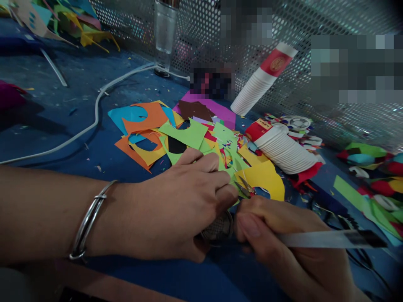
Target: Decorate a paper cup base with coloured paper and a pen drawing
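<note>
My left hand (185, 197), with a silver bangle (87, 226) on its wrist, reaches in from the left with curled fingers. Beneath its fingers and palm is a round, dark thing with a mesh-like face (220, 226), mostly hidden, and the hand is closed on it. My right hand (283, 222) pinches a slim pen (327, 240) with a pale, see-through barrel and a dark end. Its tip is hidden behind the fingers, close beside the round thing. Cut coloured paper (185, 135) lies just beyond both hands, with a pointed metal tool (243, 188) on it.
Two stacks of white paper cups, one leaning (253, 92) and one lying (283, 147), are at the right. A clear bottle (164, 37) stands by the perforated metal screen (126, 25). A white cable (97, 105) crosses the blue table. Paper shapes (374, 184) lie far right.
</note>
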A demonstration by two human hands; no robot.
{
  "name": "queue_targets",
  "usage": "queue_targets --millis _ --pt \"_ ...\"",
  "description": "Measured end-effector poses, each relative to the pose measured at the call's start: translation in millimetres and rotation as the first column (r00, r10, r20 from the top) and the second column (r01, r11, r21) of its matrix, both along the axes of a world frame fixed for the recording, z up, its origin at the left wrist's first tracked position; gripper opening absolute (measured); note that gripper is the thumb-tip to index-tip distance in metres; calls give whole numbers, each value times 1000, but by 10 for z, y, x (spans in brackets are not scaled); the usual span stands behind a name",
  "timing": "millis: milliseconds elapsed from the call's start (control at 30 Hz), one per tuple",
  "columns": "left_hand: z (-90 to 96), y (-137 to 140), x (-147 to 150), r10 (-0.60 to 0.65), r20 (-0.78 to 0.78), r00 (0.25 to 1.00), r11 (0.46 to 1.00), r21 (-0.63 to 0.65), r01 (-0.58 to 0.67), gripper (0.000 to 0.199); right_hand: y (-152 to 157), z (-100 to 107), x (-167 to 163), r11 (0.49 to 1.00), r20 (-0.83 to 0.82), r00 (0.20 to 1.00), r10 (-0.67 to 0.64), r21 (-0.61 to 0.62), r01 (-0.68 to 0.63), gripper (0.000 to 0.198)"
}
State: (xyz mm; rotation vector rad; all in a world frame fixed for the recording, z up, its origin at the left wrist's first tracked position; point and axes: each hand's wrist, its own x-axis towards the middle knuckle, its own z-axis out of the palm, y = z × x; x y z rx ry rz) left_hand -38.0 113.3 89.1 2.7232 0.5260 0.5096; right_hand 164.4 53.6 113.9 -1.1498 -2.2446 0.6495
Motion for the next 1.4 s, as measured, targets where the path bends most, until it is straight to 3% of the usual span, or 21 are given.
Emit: queue_targets --millis 267,433,567,733,933,1000,1067,1233,1400 --pt "26 45 -8 -3 -45 999 982 -187 -5 24 -26 -10 9 1000 -40 999 -11 16 12 27" --pt "-6 68 -3 23 -63 998 976 -217 -36 34 -31 -64 80 996 -49 997 -56 65 59 20" --pt "-42 74 -4 37 -36 999 979 -202 -44 29 -51 -84 111 984 -14 995 -98 146 99 18" --pt "-65 97 -1 96 -2 995 985 -146 -96 32 -84 -95 183 935 -172 947 -269 191 300 17" --pt "-83 195 -1 173 29 984 984 -53 -172 39 4 -139 207 841 -445 786 -429 122 528 26" --pt "-84 218 -6 175 21 984 984 -43 -174 40 37 -152 173 855 -453 782 -427 79 513 25" --pt "-82 226 -11 157 10 988 986 -64 -156 39 55 -162 146 887 -386 834 -395 75 455 25" --pt "-82 194 -15 92 -39 995 983 -156 -97 38 65 -167 150 948 -150 968 -200 220 230 20" --pt "-98 171 -15 63 -66 996 982 -176 -74 37 68 -185 182 961 -88 983 -158 216 174 16"
